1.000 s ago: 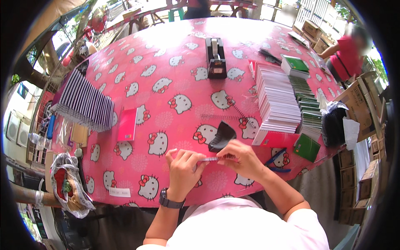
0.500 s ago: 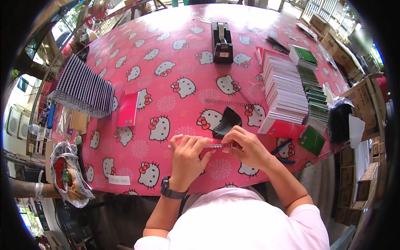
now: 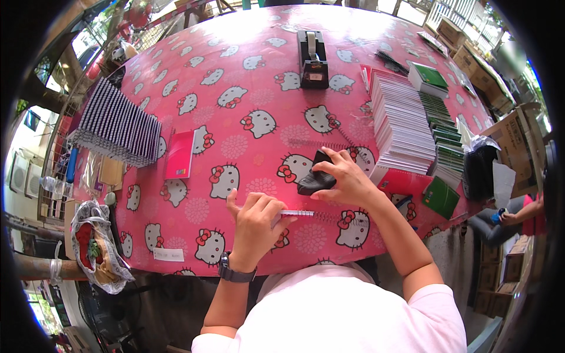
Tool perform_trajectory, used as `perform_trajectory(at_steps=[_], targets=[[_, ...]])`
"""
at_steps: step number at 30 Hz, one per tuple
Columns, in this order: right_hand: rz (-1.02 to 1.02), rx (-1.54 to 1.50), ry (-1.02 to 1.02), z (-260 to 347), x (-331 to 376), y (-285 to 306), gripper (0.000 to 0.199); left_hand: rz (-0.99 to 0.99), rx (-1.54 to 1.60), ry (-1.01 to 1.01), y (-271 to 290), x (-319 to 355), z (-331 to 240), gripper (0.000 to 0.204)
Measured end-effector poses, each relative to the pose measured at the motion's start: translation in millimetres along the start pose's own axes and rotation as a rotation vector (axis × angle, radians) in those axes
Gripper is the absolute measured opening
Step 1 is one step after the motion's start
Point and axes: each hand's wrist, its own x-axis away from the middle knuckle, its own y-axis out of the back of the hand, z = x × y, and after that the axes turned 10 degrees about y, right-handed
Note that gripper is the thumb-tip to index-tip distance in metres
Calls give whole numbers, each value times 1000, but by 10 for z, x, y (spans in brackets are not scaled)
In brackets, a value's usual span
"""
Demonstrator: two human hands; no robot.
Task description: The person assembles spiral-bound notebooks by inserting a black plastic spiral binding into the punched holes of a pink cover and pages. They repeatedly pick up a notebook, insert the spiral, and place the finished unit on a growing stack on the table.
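Left hand (image 3: 254,226) fingers curled, pinching a thin spiral wire binding (image 3: 306,213); wire runs right from the fingertips. Right hand (image 3: 344,176) clamped on black tool (image 3: 315,179), mostly hidden under fingers.

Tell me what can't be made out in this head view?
- Black item: the right hand covers most of it, so its kind is unclear.
- Spiral strip: the left hand hides one end.
- Bag contents: too small and warped near the rim.
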Motion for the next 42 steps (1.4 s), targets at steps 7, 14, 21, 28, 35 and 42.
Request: perform_trajectory(at_steps=[7,14,21,28,35,42], targets=[[80,-604,76,54,37,-50,45,3,26,-23,-16,20,136,22],[26,-692,5,131,-53,-69,40,28,84,31,-6,-4,112,33],[38,-452,4,170,-148,-75,51,21,65,73,2,14,169,74],[73,-731,-2,240,-200,-94,53,-3,1136,373,-209,228,370,63],[50,-940,95,203,-204,-75,46,224,1235,438,-311,241,577,30],[67,-1005,130,115,-229,-165,41,223,1187,394,-299,187,531,27]])
